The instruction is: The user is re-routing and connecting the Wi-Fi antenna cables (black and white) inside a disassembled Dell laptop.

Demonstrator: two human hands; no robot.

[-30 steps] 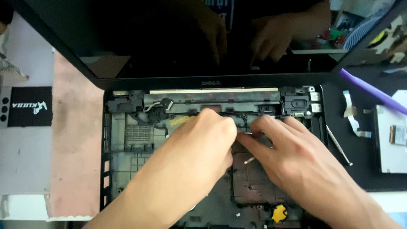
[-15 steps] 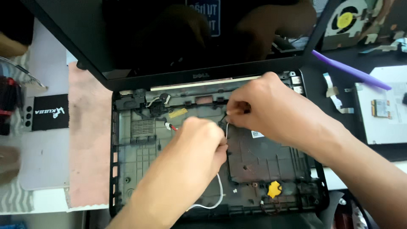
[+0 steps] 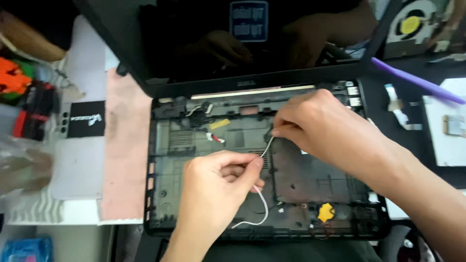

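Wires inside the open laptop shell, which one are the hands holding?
The thin white wire, pinched between the left hand and right hand. The short red-and-white wire lies untouched further left.

Two bare hands, the left hand (image 3: 218, 187) and the right hand (image 3: 323, 126), are seen with uncovered forearms; no sleeves, rings or watches can be made out, though the picture is slightly blurred.
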